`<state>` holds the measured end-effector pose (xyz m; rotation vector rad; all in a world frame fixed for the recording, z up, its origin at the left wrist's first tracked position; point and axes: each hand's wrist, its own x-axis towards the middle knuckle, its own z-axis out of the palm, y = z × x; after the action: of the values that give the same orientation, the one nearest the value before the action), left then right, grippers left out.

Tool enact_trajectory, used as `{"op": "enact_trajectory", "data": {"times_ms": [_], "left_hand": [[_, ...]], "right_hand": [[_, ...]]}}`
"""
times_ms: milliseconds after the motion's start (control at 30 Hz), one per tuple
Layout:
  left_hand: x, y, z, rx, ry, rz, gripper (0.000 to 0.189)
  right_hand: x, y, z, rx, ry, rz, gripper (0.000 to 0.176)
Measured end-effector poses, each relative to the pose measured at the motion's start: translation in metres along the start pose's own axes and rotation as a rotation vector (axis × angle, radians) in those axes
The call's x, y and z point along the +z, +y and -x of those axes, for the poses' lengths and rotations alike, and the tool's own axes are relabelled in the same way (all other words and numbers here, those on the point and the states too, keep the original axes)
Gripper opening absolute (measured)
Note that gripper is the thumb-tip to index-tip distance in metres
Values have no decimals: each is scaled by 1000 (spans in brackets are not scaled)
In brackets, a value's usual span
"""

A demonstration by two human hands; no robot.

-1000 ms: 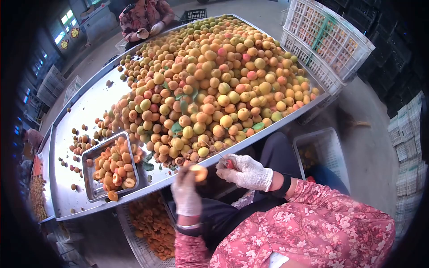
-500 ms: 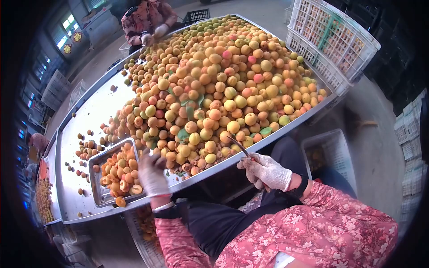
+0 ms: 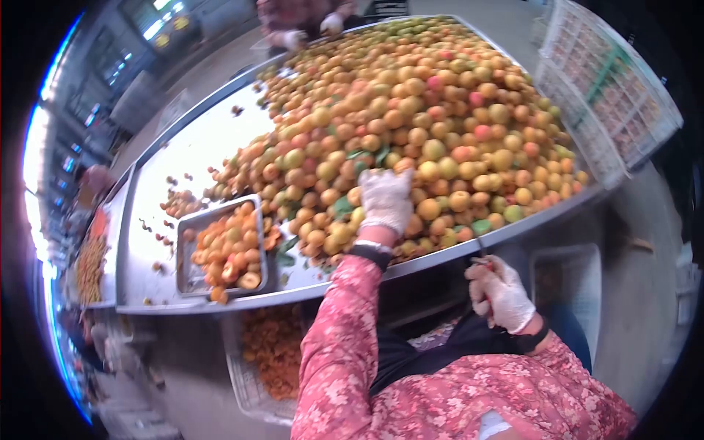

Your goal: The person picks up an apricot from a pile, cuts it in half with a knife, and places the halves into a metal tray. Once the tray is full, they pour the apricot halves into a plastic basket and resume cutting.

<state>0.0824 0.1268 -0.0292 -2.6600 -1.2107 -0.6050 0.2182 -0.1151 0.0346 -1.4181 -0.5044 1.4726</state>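
Note:
My left hand (image 3: 386,199), in a white glove, reaches into the front of a large heap of apricots (image 3: 440,147). Its fingers curl down around an apricot (image 3: 403,166), though the fingertips are partly hidden. Over my lap, my right hand (image 3: 501,295), gloved too, is closed on a thin curved knife (image 3: 480,248) with its dark blade pointing up. Left of the heap, a metal tray (image 3: 183,282) on the table holds cut apricot halves (image 3: 231,253). Several green leaves lie among the fruit.
The metal table (image 3: 213,139) has a raised rim. White crates (image 3: 612,81) stand at its right end. Below the front edge are a crate (image 3: 249,396) of apricot pieces and a pale bin (image 3: 565,293). Across the table, a person's gloved hands (image 3: 314,32) are at the heap's far edge.
My left hand has moved from beside the metal tray rightward and up onto the apricot heap. The right hand still holds the knife. The camera view has shifted.

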Motion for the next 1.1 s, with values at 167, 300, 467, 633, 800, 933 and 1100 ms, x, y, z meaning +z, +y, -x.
{"op": "enact_trajectory", "data": {"times_ms": [167, 300, 467, 633, 800, 933, 1100], "left_hand": [[-15, -9, 4, -80, 89, 149, 36], [-55, 5, 28, -532, 162, 1054, 32], [-76, 20, 92, -679, -10, 2333, 43], [-90, 48, 141, -797, -16, 2469, 54], [-112, 78, 153, -937, 196, 2486, 60], [-133, 86, 162, -838, 57, 2526, 63], [-133, 83, 176, -919, 124, 2441, 55]], "right_hand": [[3, 6, -5, -72, 1, -21, 34], [3, 3, -1, -199, -95, 52, 35], [24, 0, 0, -220, -153, 87, 31], [45, 11, -3, -589, -187, 420, 24], [57, 16, 11, -670, -230, 533, 30], [61, 29, 14, -765, -230, 595, 26], [60, 25, 24, -780, -209, 700, 22]]}}
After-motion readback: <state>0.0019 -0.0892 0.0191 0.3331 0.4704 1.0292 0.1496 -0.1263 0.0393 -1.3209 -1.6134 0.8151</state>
